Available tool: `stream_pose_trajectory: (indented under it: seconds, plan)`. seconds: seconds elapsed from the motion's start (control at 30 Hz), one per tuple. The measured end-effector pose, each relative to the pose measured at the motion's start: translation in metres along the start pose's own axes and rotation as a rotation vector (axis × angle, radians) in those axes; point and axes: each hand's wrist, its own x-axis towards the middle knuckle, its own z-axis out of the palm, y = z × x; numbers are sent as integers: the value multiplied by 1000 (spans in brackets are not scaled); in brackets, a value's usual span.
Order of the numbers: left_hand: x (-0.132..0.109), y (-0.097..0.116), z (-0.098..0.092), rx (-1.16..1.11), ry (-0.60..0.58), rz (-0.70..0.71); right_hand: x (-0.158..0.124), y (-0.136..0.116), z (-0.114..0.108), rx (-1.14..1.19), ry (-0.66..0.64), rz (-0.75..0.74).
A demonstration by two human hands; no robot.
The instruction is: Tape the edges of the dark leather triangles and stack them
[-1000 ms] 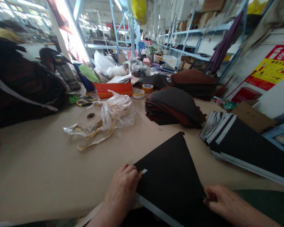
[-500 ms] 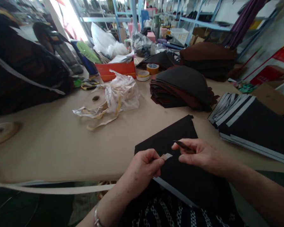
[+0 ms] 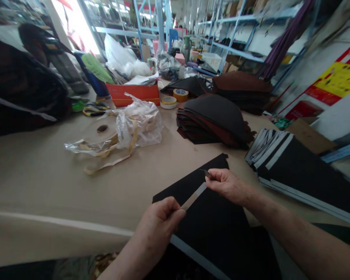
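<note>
A narrow strip of whitish double-sided-looking tape [image 3: 195, 196] stretches between my two hands, above a black panel [image 3: 230, 229]. My left hand [image 3: 163, 217] is closed, pinching the strip's lower part between thumb and index finger. My right hand [image 3: 229, 186] is closed around a small dark pointed tool [image 3: 209, 175], whose exact kind I cannot make out; its fingertips also meet the strip's far end. A pale grey band [image 3: 196, 258] runs along the panel's near edge. The panel lies partly on the table and reaches over its front edge.
On the table [image 3: 128, 190] lie a tape roll with a crumpled plastic bag [image 3: 142, 124], yellow-handled scissors [image 3: 95, 109] and small tape rolls [image 3: 181, 94]. A stack of dark curved pieces [image 3: 216, 116] stands ahead. Black panels with grey strips [image 3: 306, 175] are piled at right.
My right hand has come down to the strip's end and closed on it. More of the strip now shows, drawn out between the hands. The view has shifted to the right.
</note>
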Motion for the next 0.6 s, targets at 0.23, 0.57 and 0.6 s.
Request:
stream_pose_trajectory:
  seconds: [0.23, 0.57, 0.6]
  plan:
    - [7, -21, -27, 272, 57, 8, 50, 41, -76, -401, 405, 177]
    - [16, -39, -53, 312, -16, -102, 61, 58, -83, -346, 464, 398]
    - [17, -39, -54, 325, -30, -108, 61, 58, -83, -323, 461, 416]
